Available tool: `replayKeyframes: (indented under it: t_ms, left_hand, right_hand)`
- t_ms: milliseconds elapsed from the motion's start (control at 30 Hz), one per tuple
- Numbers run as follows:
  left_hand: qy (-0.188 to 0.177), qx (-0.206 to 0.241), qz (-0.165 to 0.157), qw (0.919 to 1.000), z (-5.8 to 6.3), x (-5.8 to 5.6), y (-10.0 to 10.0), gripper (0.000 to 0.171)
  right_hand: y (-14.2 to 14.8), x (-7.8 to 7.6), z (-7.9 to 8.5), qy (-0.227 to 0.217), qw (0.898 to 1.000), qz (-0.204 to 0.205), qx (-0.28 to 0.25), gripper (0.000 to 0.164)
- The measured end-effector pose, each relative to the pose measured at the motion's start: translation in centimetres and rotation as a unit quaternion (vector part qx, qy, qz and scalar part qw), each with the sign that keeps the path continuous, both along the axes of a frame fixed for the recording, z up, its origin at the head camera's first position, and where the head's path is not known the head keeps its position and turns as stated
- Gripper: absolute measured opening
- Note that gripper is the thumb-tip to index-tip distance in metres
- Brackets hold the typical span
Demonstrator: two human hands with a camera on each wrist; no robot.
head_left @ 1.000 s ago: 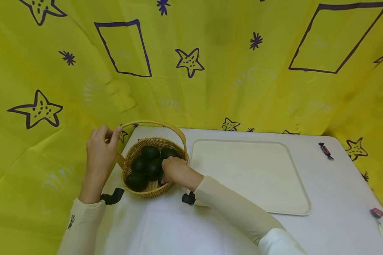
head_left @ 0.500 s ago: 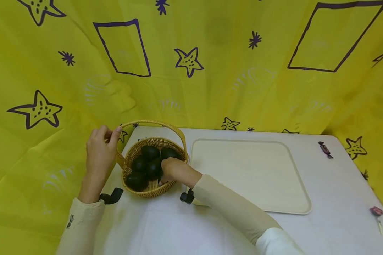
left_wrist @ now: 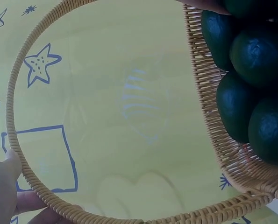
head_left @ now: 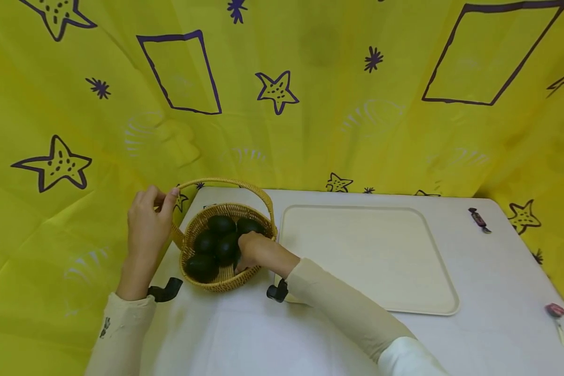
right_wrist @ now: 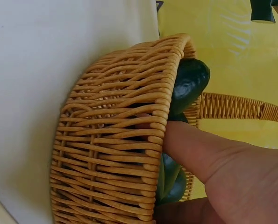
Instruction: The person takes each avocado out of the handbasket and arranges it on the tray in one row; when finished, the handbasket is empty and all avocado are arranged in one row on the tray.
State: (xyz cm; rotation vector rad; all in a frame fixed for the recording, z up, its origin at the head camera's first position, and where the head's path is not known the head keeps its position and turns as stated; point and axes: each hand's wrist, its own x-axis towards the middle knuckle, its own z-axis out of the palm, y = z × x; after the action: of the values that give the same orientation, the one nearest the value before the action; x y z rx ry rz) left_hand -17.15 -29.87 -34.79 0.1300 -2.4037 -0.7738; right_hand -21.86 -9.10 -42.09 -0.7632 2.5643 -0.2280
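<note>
A wicker basket (head_left: 225, 284) stands at the left of the table with several dark green avocados (head_left: 202, 267) inside. My left hand (head_left: 148, 224) pinches the left side of its arched handle (head_left: 258, 190); in the left wrist view thumb and fingers lie on either side of the handle. My right hand (head_left: 260, 253) reaches over the right rim into the basket. In the right wrist view its thumb (right_wrist: 190, 144) dips behind the woven wall and an avocado (right_wrist: 169, 175) shows between thumb and fingers. The fingertips are hidden by the basket wall.
A cream tray (head_left: 357, 256) lies right of the basket, partly under the right forearm. A wrapped candy (head_left: 479, 221) and a lollipop (head_left: 555, 312) lie at the table's right side. Yellow patterned cloth (head_left: 310, 141) hangs behind the table.
The right hand has shifted slightly within the basket, and the avocado under its fingers shows less than a second ago. The left hand stays at the handle.
</note>
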Motion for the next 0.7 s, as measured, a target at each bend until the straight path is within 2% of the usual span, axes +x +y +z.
replayKeyframes:
  t_ms: [300, 700]
  left_hand:
    - [-0.001, -0.006, -0.005, 1.0, -0.03, 0.17, 0.03, 0.047]
    - [-0.001, 0.002, -0.002, 1.0, -0.08, 0.13, -0.12, 0.047]
  right_hand:
    - [0.13, -0.09, 0.36, -0.026, 1.0, 0.0, -0.002, 0.057]
    - [0.34, 0.66, -0.17, 0.004, 0.998, -0.036, -0.052, 0.044]
